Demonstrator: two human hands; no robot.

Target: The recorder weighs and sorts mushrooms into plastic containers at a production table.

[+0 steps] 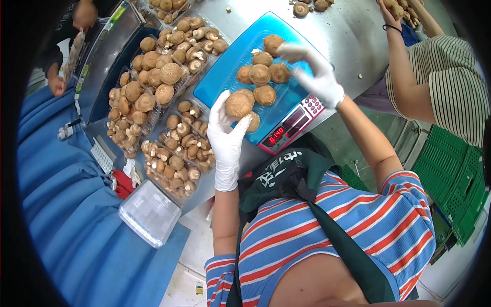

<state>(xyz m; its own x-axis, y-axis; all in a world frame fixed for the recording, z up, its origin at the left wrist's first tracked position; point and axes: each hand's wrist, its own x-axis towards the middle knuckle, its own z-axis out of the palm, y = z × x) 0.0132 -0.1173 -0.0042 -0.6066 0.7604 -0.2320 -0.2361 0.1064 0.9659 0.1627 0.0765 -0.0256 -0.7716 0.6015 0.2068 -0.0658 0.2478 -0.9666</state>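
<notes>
My left hand [226, 140], in a white glove, grips a large brown shiitake mushroom [238, 106] at the near left of a blue-topped digital scale [215, 82]. My right hand [320, 78], also gloved and blurred, is over the scale's right side with its fingers apart and nothing seen in them. Between the hands, several mushroom caps [260, 74] sit in a clear plastic tray [285, 96] on the scale. One more cap [253, 122] shows beside my left thumb. Red digits glow on the scale's display [276, 136].
Clear trays full of shiitakes [153, 71] crowd the steel table [345, 23] at left. A stack of clear empty trays [150, 213] stands near blue cloth [69, 215]. Loose mushrooms [301, 9] lie at the back. One person in stripes [433, 76] handles mushrooms at right; another person's hand [56, 85] is far left. Green crates [448, 169] are below right.
</notes>
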